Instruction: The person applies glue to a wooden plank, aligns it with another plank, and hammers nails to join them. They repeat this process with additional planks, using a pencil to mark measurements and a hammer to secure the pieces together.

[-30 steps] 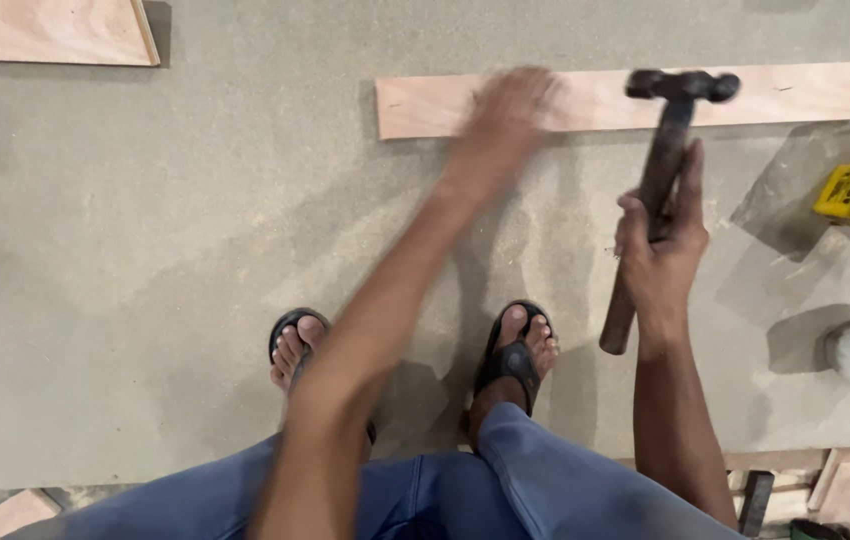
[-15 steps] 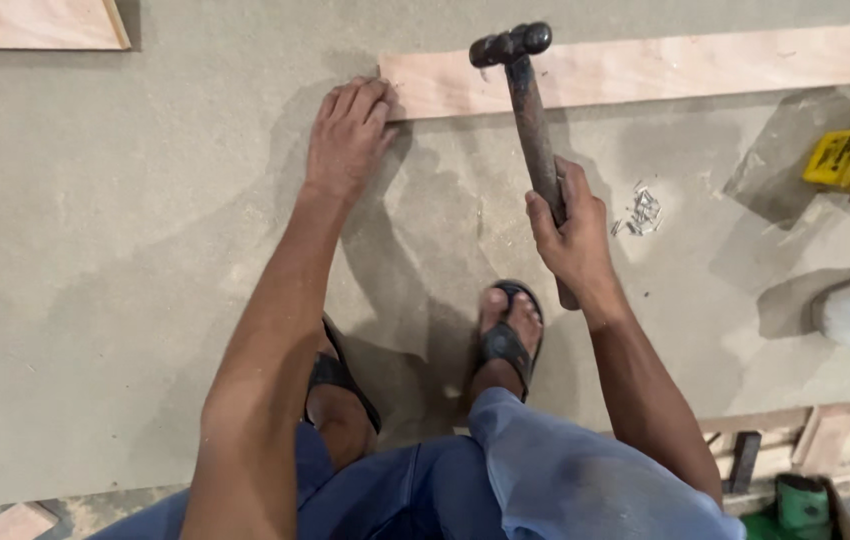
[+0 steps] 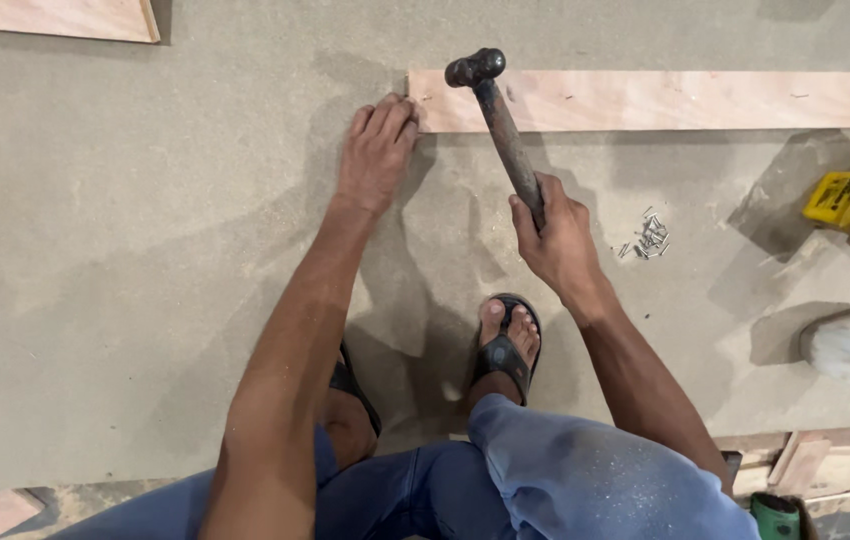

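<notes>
Head view: dusty board floor, pale plank, nails.

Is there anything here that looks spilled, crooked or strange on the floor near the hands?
A small heap of nails lies loose on the board floor, scattered to the right of the right hand that holds the hammer. They sit in no box. The wooden strip lies straight, and the left hand touches its end.
</notes>
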